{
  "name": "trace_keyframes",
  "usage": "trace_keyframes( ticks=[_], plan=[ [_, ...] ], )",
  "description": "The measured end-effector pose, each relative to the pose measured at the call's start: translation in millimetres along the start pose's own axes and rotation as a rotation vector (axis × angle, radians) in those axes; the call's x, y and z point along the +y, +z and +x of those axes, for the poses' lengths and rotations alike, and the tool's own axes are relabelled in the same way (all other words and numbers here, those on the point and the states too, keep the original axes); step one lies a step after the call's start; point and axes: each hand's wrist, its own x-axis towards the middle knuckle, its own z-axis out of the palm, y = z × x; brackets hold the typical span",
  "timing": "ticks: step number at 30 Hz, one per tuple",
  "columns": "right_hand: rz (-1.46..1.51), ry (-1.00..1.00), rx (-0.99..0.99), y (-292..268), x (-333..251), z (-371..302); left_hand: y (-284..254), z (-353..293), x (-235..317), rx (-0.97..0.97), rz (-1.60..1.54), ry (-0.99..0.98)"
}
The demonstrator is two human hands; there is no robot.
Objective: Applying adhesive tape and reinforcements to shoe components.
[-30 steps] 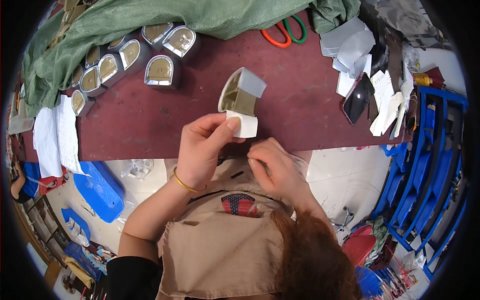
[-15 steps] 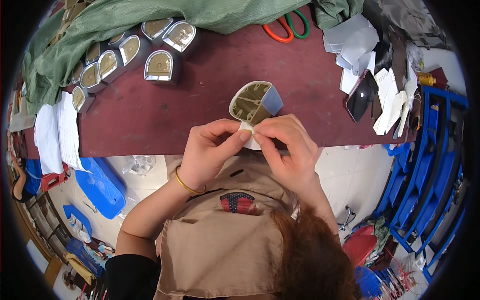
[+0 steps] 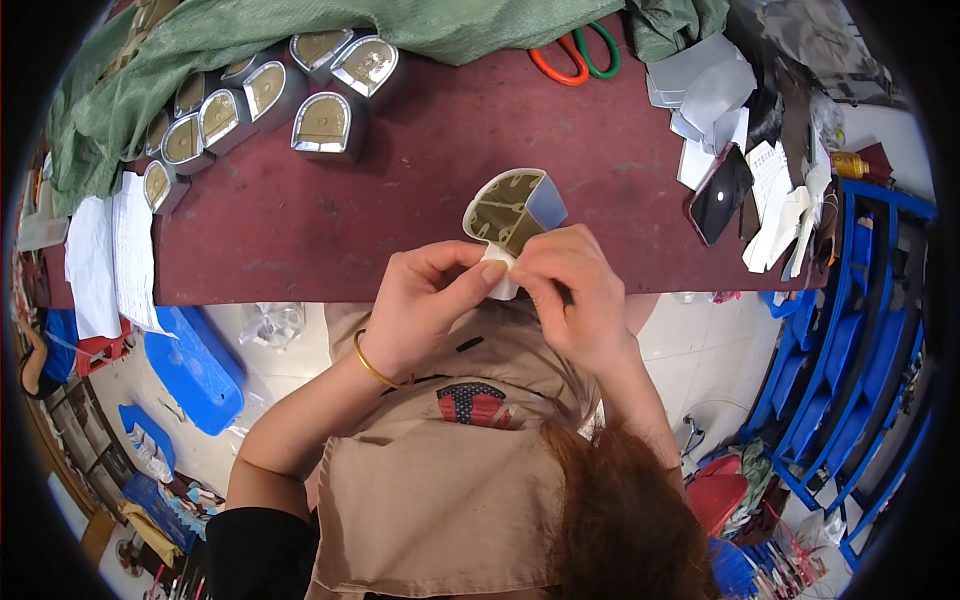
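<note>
My left hand pinches a small white piece, paper-like, between thumb and forefinger at the table's near edge. From the other side, my right hand has its thumb and fingertips closed on the same white piece, partly covering it. Just beyond my fingertips rests a D-shaped hollow housing with its olive-brown ribbed inside facing up. A pale bluish panel covers its flat right side. Whether my fingers touch the housing is hard to see.
Several similar chrome-rimmed housings stand at the far left beside a green cloth. Scissors with orange and green handles lie at the back. On the right are a phone, grey sheets and white strips. Papers hang over the left edge.
The whole view has shifted slightly. Both hands stay at the white piece, with only small finger movement, and the right hand sits a little more to the left.
</note>
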Motion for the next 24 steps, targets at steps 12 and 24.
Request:
trace_keyframes(
  ticks=[12,24],
  plan=[
    [-0.096,-0.016,-0.010,5.2,1.8,-4.5,-2.8,1.1,0.8,-0.013,-0.022,-0.051],
    [0.077,0.730,-0.038,-14.3,0.7,-46.2,-10.5,9.9,4.6,0.063,-0.224,-0.098]
  ],
)
